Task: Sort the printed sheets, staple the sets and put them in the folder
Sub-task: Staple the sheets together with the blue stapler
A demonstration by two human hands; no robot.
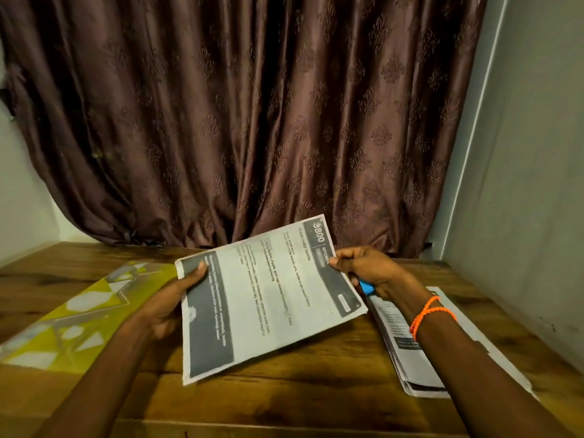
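Note:
I hold a set of printed sheets (268,298) above the wooden table (284,390), turned sideways with its dark header to the right. My left hand (177,295) grips its left edge, thumb on top. My right hand (363,267) pinches the header edge at the right. A blue object (367,287), maybe the stapler, peeks out under my right hand; most of it is hidden. A stack of more printed sheets (410,349) lies on the table at the right, partly under my right forearm. The yellow and clear folder (72,317) lies flat at the left.
A brown patterned curtain (252,121) hangs behind the table. A grey wall (521,216) borders the table's right side. An orange bead bracelet (429,314) circles my right wrist.

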